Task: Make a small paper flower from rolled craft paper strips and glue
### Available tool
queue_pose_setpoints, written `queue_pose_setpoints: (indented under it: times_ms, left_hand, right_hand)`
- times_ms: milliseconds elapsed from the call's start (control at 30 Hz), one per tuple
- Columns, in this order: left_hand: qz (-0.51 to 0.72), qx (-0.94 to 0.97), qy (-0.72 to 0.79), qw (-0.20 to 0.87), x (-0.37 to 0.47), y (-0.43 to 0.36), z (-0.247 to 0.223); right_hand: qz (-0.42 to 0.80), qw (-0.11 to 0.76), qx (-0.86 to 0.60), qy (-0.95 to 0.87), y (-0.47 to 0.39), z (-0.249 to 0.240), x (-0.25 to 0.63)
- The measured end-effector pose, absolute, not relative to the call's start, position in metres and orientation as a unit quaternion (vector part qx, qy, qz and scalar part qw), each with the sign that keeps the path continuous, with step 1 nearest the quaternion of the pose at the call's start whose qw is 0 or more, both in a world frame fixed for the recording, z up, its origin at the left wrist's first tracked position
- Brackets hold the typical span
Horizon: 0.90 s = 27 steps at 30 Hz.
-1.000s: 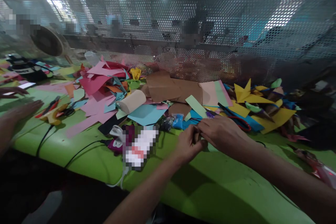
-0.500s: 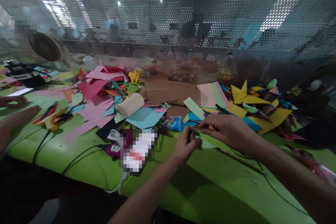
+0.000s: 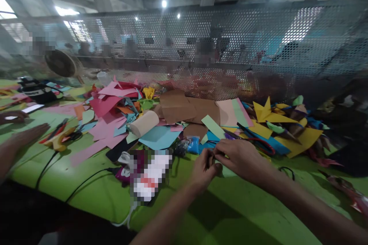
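My left hand point(image 3: 207, 166) and my right hand point(image 3: 235, 155) meet over the green table point(image 3: 115, 195). Both have curled, closed fingers, and the fingertips nearly touch. A pale green paper point(image 3: 227, 172) shows just below them; the fingers hide whether it is gripped. What lies between the fingertips is too small to name. Beyond my left hand are a small blue packet point(image 3: 193, 144) and a dark packet point(image 3: 181, 148). Scissors with red handles point(image 3: 266, 144) lie beyond my right hand.
Coloured paper scraps point(image 3: 107, 124), a paper roll point(image 3: 144, 123), brown sheets point(image 3: 178, 107) and a yellow paper star point(image 3: 267, 113) cover the table's far side. A pixelated phone point(image 3: 152, 178) with a cable lies left. Another person's hands point(image 3: 31, 134) rest at far left, near a glue gun point(image 3: 59, 141).
The view has tilted up slightly. My right hand has closed in on my left hand, and its fingers are more curled. The brownish stick below my right hand is no longer seen.
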State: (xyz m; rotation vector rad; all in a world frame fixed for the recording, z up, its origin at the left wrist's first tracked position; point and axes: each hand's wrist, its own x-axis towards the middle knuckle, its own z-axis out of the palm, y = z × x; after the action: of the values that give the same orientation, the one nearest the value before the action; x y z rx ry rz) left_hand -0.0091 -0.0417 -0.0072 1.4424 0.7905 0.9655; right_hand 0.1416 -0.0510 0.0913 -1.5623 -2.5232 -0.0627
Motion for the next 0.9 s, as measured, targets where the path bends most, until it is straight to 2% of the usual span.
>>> queue_pose_setpoints:
  times_ms: [100, 267, 333, 600, 900]
  left_hand:
    - [0.418, 0.558, 0.333, 0.635, -0.009, -0.04, -0.007]
    - [0.477, 0.442, 0.317, 0.69, -0.011, -0.034, -0.009]
    - [0.483, 0.409, 0.319, 0.706, -0.009, -0.031, -0.011]
    - [0.474, 0.422, 0.306, 0.71, -0.008, -0.029, -0.014]
    - [0.401, 0.517, 0.33, 0.681, -0.017, -0.038, -0.006]
  right_hand:
    - [0.073, 0.148, -0.519, -0.839, -0.048, 0.098, 0.15]
    - [0.193, 0.354, -0.551, -0.731, -0.053, 0.102, 0.166]
    - [0.232, 0.395, -0.548, -0.7, -0.058, 0.097, 0.165]
    - [0.234, 0.425, -0.503, -0.715, -0.058, 0.066, 0.144]
    - [0.221, 0.421, -0.495, -0.727, -0.051, 0.065, 0.143]
